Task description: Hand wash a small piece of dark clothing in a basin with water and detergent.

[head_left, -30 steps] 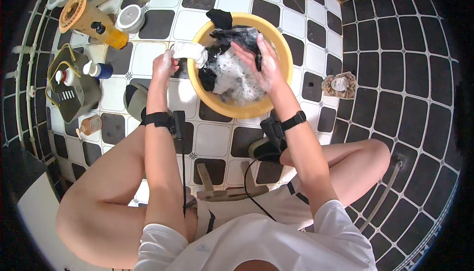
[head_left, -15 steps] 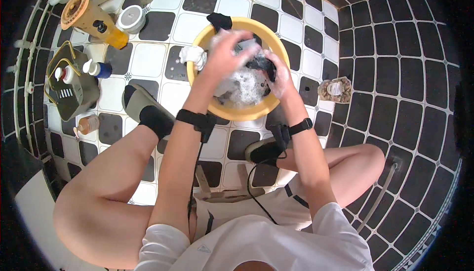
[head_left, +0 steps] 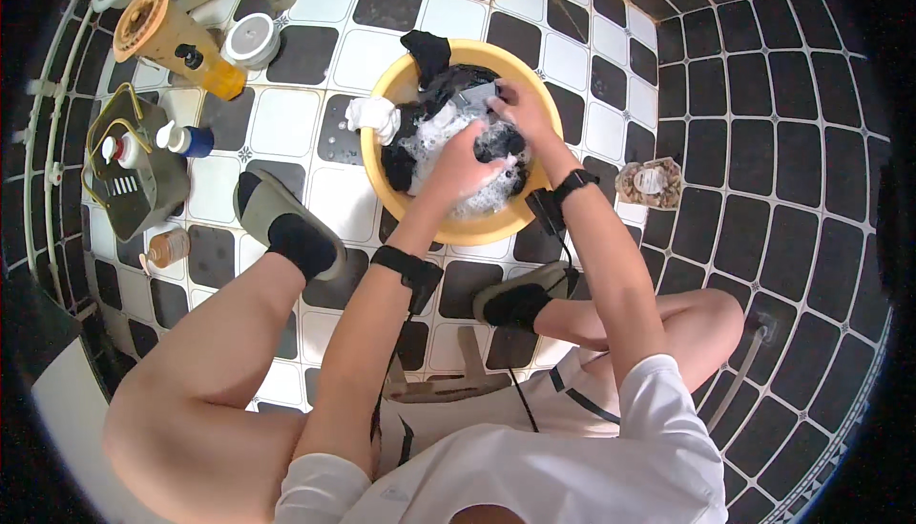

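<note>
Black laundry point(head_left: 460, 77) and white suds point(head_left: 434, 135) fill a yellow basin point(head_left: 382, 176) on the floor. My left hand point(head_left: 465, 167) rests on the suds and dark cloth, with its thumb apart from its fingers. Across from it, my right hand point(head_left: 523, 112) reaches over the basin's right side, fingers parted and bent. Its fingertips meet the right end of a flat grey rectangular piece point(head_left: 475, 96), whose kind I cannot make out. A white cloth point(head_left: 374, 118) hangs on the left rim, and part of a black garment point(head_left: 426, 49) drapes over the far rim.
At the left stand a grey caddy point(head_left: 143, 180), a blue pump bottle point(head_left: 198, 140), an amber bottle point(head_left: 169, 247), a yellow-capped tall container point(head_left: 157, 28) and a white-lidded tub point(head_left: 253, 40). A bag of small pieces point(head_left: 651, 183) lies by the right tiled wall point(head_left: 744, 157).
My left hand has moved down toward me into the suds. The right hand has gone up and left to the grey piece. Black cloth once raised between them now lies lower in the basin.
</note>
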Action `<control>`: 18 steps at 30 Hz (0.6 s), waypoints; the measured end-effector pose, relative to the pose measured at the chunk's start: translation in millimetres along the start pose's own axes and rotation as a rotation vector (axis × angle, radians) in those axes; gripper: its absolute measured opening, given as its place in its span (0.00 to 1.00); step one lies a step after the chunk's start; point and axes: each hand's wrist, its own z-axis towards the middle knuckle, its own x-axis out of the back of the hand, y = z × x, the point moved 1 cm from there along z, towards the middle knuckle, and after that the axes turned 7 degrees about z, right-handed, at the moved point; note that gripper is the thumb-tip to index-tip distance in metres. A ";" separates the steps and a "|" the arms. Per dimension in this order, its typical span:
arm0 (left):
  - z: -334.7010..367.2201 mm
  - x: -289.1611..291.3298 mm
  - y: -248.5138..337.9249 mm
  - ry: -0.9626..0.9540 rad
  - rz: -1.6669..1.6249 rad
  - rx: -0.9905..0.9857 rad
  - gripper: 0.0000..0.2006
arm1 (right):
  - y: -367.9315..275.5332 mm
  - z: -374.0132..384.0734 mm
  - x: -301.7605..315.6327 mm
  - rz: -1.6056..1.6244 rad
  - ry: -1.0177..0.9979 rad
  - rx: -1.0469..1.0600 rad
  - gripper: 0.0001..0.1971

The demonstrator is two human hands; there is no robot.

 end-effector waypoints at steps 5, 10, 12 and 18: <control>-0.8 5.8 6.5 -0.145 -0.265 0.072 0.21 | 6.6 2.8 -23.3 -0.023 -0.073 -0.181 0.19; 23.4 -46.0 31.6 0.033 -0.540 0.003 0.14 | 77.1 0.3 51.4 0.827 -0.013 -0.373 0.13; 16.5 -27.9 0.4 0.203 -0.657 0.088 0.12 | 23.4 -21.3 21.7 0.021 0.077 0.011 0.12; 28.3 -14.9 -2.1 0.288 -0.833 0.055 0.18 | -74.9 -52.1 67.8 -0.226 -0.017 0.031 0.13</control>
